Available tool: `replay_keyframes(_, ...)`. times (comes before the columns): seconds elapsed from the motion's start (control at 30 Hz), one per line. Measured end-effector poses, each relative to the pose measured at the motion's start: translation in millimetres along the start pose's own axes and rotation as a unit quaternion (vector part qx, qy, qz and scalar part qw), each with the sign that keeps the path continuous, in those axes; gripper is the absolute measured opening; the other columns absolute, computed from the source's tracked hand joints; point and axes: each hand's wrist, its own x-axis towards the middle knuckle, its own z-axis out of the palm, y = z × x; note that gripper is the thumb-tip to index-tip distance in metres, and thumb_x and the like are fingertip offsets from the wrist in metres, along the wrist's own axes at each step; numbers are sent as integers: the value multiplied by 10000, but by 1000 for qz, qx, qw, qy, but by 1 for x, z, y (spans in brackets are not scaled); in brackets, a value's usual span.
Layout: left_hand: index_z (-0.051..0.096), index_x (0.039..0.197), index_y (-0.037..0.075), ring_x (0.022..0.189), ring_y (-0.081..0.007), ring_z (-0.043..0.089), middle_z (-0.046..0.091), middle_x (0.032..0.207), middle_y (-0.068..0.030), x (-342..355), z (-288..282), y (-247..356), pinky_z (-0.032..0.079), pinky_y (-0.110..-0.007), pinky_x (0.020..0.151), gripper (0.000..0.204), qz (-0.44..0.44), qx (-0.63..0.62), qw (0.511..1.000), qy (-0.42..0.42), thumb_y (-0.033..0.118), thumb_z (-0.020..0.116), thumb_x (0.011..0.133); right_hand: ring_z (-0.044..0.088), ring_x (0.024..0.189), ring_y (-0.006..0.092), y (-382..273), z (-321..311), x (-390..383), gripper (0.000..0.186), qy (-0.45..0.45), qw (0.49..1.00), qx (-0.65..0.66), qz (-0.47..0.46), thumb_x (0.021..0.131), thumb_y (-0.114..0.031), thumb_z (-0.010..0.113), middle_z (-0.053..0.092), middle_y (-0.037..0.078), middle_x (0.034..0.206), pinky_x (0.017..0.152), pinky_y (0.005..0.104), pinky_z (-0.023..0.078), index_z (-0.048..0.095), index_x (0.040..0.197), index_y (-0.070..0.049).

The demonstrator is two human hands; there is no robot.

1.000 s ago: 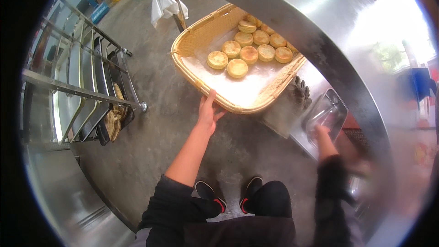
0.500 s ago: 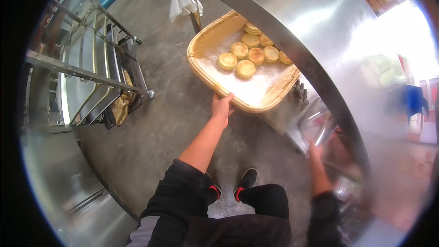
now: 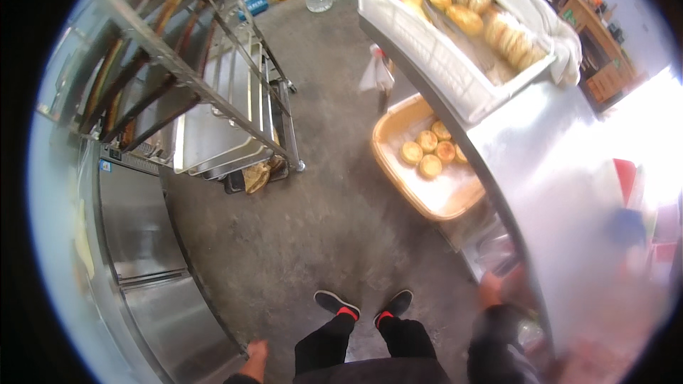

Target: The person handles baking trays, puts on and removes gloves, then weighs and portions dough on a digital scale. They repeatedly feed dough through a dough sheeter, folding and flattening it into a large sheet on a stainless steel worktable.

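Off the rim of the basket [image 3: 393, 174] it touched a moment earlier, the left hand [image 3: 257, 353] hangs low near the fridge [image 3: 183, 327], its finger spread unclear. The blurred right hand [image 3: 491, 290] is near the bench [image 3: 519, 124], its grip impossible to tell. Round buns [image 3: 429, 141] fill the basket, partly hidden by the bench's curved edge; open floor [image 3: 306, 220] separates basket and rack [image 3: 220, 144].

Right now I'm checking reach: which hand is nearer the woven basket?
Right. In the picture, the right hand is below and right of the woven basket; the left hand is lower, well to its left.
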Motion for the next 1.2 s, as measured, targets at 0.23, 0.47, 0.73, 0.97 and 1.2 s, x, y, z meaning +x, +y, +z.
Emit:
replay_keyframes(0.23, 670, 1208, 103, 1042, -288, 707, 711, 1113, -109, -149, 19, -24, 572, -529, 828, 292, -259, -688, 673, -85, 284, 644, 981, 680, 1205, 359, -35, -107, -151, 516, -162, 947, 6, -279, 840, -313, 747, 717, 220, 1258, 1053, 437, 521, 708, 1248, 1)
replay_keyframes(0.47, 694, 1232, 54, 918, -175, 745, 758, 992, -73, -162, -66, 32, 598, -345, 750, 327, -51, -784, 618, -31, 244, 697, 966, 730, 1123, 310, -80, -233, -465, 460, -470, 713, -159, -494, 856, -270, 767, 774, 197, 1121, 968, 413, 576, 725, 1253, -40)
replay_keyframes(0.73, 638, 1350, 59, 1162, -207, 690, 728, 1259, -117, -140, -236, -120, 536, -383, 1003, 433, 132, -592, 786, 120, 310, 643, 998, 574, 1305, 356, -129, -388, -892, 647, -534, 60, 16, -843, 884, -444, 796, 611, 192, 1355, 1158, 503, 432, 619, 1410, -112)
replay_keyframes(0.97, 603, 1392, 50, 1248, -279, 646, 667, 1360, -159, -98, -346, -298, 511, -465, 1082, 430, 194, -963, 182, 39, 259, 600, 1017, 615, 1276, 338, -226, -307, -1160, 535, -452, -36, -159, -877, 978, -472, 677, 685, 130, 1333, 1207, 634, 282, 647, 1394, -137)
replay_keyframes(1.2, 674, 1249, 59, 1075, -250, 700, 732, 1186, -126, -131, -333, -534, 564, -440, 965, 362, -83, -939, -110, 314, 347, 559, 1063, 716, 928, 165, -335, -214, -1407, 389, -587, 168, -153, -777, 1033, -365, 629, 736, 69, 983, 826, 323, 552, 719, 1199, -25)
